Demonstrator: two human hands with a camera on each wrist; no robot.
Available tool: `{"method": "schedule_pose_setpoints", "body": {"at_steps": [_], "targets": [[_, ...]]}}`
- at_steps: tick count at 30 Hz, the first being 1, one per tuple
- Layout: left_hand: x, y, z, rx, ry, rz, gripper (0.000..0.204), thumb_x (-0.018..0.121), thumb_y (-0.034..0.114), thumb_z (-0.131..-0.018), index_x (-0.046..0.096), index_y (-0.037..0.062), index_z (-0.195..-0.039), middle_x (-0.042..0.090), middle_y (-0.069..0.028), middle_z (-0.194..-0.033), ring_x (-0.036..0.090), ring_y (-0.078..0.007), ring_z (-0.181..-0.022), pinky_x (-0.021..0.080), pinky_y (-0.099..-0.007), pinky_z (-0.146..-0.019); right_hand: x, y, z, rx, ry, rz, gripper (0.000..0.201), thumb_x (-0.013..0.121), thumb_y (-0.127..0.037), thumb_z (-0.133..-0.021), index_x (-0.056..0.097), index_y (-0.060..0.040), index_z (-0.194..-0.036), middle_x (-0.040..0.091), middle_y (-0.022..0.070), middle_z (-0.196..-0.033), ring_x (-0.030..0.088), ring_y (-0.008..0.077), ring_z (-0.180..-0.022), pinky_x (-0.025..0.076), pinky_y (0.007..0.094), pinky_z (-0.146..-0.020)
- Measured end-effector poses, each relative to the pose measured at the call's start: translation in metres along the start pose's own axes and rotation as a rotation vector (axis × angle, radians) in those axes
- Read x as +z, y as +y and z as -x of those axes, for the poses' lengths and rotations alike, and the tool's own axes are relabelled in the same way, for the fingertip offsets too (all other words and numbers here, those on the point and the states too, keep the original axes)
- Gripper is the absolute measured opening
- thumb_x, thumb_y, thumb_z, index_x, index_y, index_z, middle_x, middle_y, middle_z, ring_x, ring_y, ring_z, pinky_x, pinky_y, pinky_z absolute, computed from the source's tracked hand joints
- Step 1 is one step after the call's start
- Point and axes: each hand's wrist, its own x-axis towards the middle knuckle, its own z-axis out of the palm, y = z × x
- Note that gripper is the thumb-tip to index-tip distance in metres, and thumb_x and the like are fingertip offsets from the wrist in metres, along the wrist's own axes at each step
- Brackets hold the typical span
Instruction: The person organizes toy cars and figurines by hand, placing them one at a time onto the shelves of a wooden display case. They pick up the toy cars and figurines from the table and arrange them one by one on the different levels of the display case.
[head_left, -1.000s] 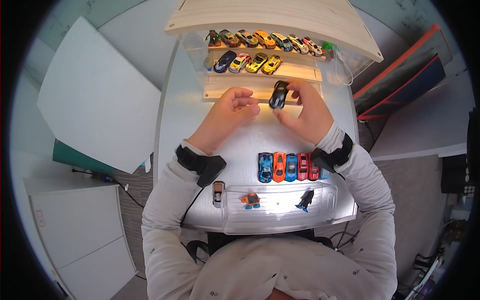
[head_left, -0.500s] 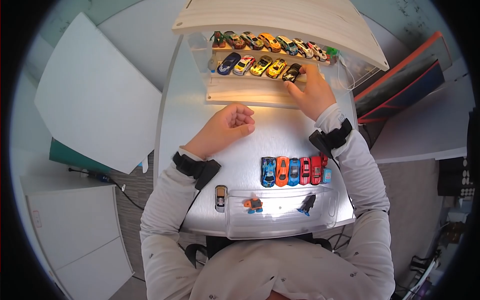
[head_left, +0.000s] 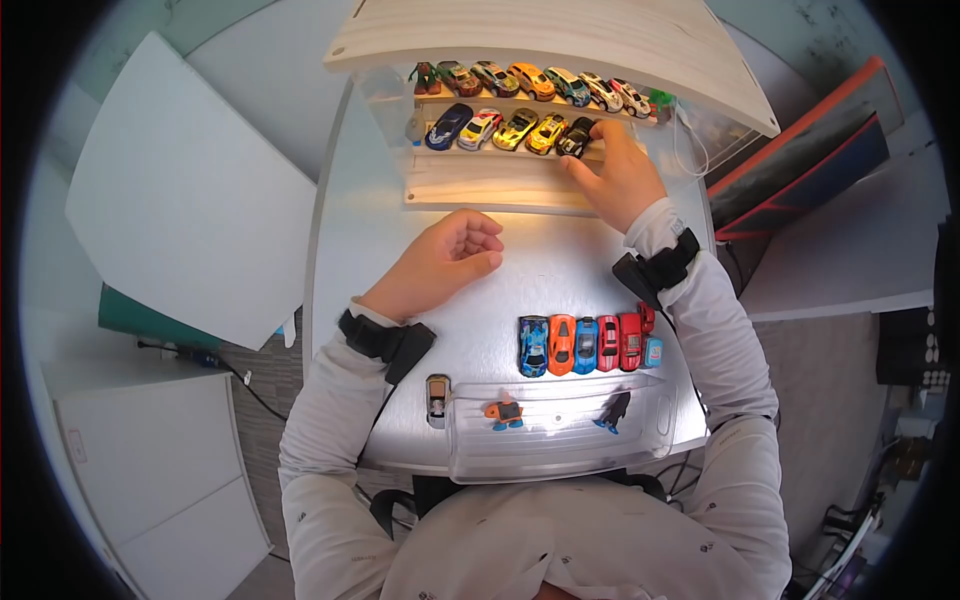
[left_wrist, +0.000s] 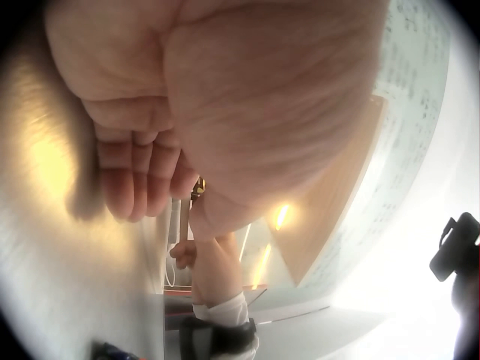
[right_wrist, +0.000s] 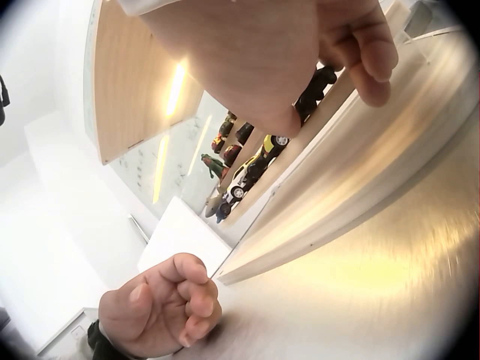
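Observation:
On the middle step of the wooden display shelf (head_left: pixel 500 185) stands a black toy car (head_left: pixel 575 138), last in its row. My right hand (head_left: pixel 625 178) pinches it, thumb at the near end and fingers at the far right side. In the right wrist view the black car (right_wrist: pixel 315 91) shows dark between thumb and fingers. A yellow toy car (head_left: pixel 546 134) is its left neighbour, followed by several others. My left hand (head_left: pixel 435 262) hangs loosely curled over the table in front of the shelf, holding nothing.
Several toy cars (head_left: pixel 532 82) line the top step, under a wooden top board (head_left: pixel 540 40). Nearer, a row of cars (head_left: pixel 585 345) lies on the metal table (head_left: pixel 480 340). A clear plastic tray (head_left: pixel 560 455) holds two small animal figures; a single car (head_left: pixel 438 400) lies to its left.
My right hand has carried the black car from in front of the shelf up onto the middle step, beside the yellow car. My left hand has drawn back slightly, its fingers curling more.

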Motion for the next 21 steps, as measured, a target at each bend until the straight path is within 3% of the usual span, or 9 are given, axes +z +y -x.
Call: {"method": "schedule_pose_setpoints", "body": {"at_steps": [21], "targets": [[-0.0002,-0.0014,0.0005,-0.003,0.014,0.044,0.031,0.068,0.007,-0.098,0.056,0.0001,-0.126,0.064,-0.0068,-0.114,0.063,-0.014,-0.108,0.051,-0.0284,-0.099,0.0012,0.0018,-0.0019,0.097,-0.025,0.006,0.05,0.072,-0.04,-0.089,0.054,-0.0029,-0.119,0.068,0.0212,-0.116,0.067,0.0406,-0.106,0.054,0.0484,-0.087]]}}
